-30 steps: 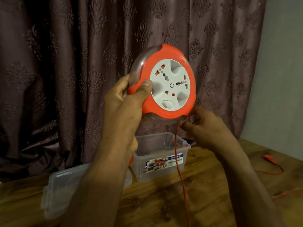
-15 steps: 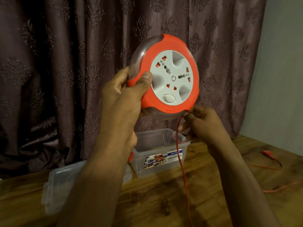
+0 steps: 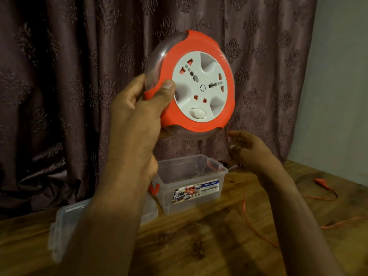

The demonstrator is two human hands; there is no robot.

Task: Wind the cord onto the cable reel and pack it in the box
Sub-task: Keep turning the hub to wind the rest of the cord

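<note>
Cable reel gripped upright by left hand; right hand below, fingers curled, blurred; its hold on orange cord unclear.

A dark plum curtain with an embossed floral pattern hangs in heavy folds across most of the back, reaching down behind a wooden table. To the right of the curtain stands a plain pale wall, meeting the table's far edge. The tabletop shows warm brown grain with darker knots. The light is dim and warm.
</note>
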